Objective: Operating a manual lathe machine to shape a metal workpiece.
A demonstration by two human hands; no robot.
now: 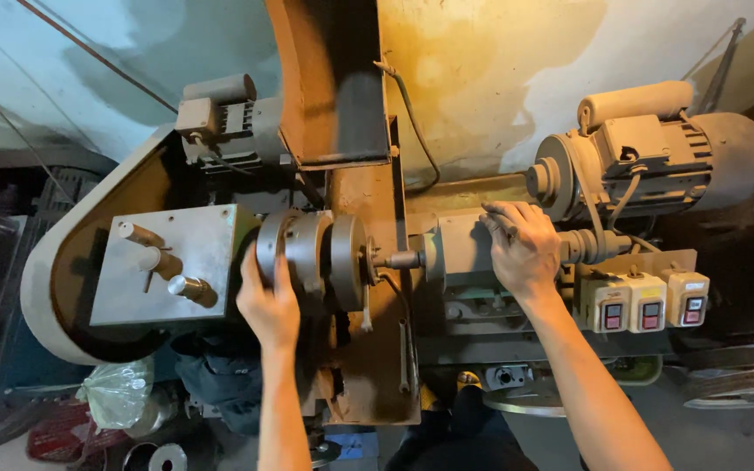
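- Workshop wall behind a small lathe [377, 288].
- Left hand [268, 305], at 9 o'clock: fingers wrapped on chuck [307, 249].
- Right hand [521, 249], at 3 o'clock: fingers curled over tailstock [460, 253]; its spindle tip [399, 259] not yet at chuck.

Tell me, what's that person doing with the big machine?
A person is leaning over an old metal lathe-like machine. Their left hand rests on the round grey chuck, and their right hand lies on top of the grey block at the other side. Between them a short spindle tip pokes out. Three switch boxes sit by the right arm, with a motor behind them.
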